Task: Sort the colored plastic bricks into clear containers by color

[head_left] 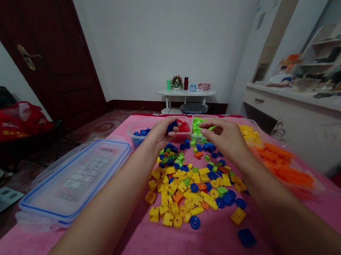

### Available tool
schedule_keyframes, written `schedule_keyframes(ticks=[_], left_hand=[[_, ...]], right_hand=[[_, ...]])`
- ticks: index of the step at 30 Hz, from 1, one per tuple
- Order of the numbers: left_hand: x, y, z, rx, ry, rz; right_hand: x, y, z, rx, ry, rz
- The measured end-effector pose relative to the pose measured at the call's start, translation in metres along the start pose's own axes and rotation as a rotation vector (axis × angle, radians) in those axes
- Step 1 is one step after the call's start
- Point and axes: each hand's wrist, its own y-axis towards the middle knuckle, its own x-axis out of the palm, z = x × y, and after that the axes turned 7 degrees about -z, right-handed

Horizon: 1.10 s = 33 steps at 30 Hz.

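A heap of small plastic building pieces point(190, 187) in yellow, blue, green and orange lies on a pink cloth point(177, 251). My left hand point(160, 134) reaches past the heap with its fingers pinched on a blue piece point(173, 126), near a clear tub of blue pieces point(137, 135) and a tub of red pieces point(183, 126). My right hand point(225, 136) hovers over the far side of the heap, fingers curled on a green piece point(211, 128), beside a tub of green pieces point(198, 125).
A stack of clear lids with blue rims point(75, 181) lies at the left. Trays of yellow point(249, 132) and orange pieces point(282, 166) sit at the right. Beyond stand a small white table point(186, 94), a dark door point(46, 56) and a white dresser point(312, 122).
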Motion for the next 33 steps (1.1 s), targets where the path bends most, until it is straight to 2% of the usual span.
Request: schedule_keyframes(ticks=[2, 3, 5, 7, 9, 11, 13, 17, 19, 22, 25, 27, 30, 31, 33], left_hand=[[-0.017, 0.015, 0.018, 0.261, 0.33, 0.173], [-0.027, 0.022, 0.025, 0.322, 0.527, 0.292], [-0.044, 0.033, 0.034, 0.308, 0.936, 0.436], [-0.052, 0.036, 0.037, 0.271, 1.292, 0.464], [-0.05, 0.031, 0.032, 0.315, 1.489, 0.42], [-0.039, 0.022, 0.022, 0.41, 1.53, 0.304], [-0.025, 0.011, 0.011, 0.417, 1.524, 0.111], [-0.013, -0.006, -0.01, 0.155, 1.597, -0.305], [-0.017, -0.01, -0.017, 0.08, 1.64, -0.416], [-0.027, -0.012, -0.024, 0.044, 1.667, -0.426], [-0.037, -0.008, -0.029, -0.001, 1.623, -0.465], [-0.041, -0.006, -0.031, -0.024, 1.569, -0.492], [-0.044, -0.005, -0.033, -0.044, 1.524, -0.496], [-0.045, -0.004, -0.033, -0.05, 1.517, -0.495], [-0.047, -0.004, -0.034, -0.064, 1.5, -0.497]], right_hand=[[0.0, 0.001, 0.002, 0.004, 0.001, 0.001], [-0.001, 0.001, 0.003, 0.001, -0.006, 0.0], [-0.001, 0.002, 0.006, -0.008, -0.04, 0.0], [0.0, 0.002, 0.008, -0.009, -0.092, -0.007], [0.002, 0.002, 0.009, -0.005, -0.133, -0.055], [0.006, 0.0, 0.009, -0.002, -0.147, -0.174], [0.012, -0.004, 0.008, 0.0, -0.141, -0.344], [0.018, -0.013, 0.006, -0.031, -0.119, -0.663], [0.016, -0.016, 0.002, -0.023, -0.136, -0.789], [0.009, -0.023, -0.012, 0.093, -0.108, -0.99], [0.008, -0.036, -0.038, 0.181, 0.067, -1.299], [0.016, -0.048, -0.057, 0.064, 0.088, -1.45], [0.036, -0.065, -0.076, -0.189, -0.01, -1.551], [0.042, -0.069, -0.077, -0.24, -0.042, -1.555], [0.048, -0.073, -0.073, -0.274, -0.118, -1.46]])
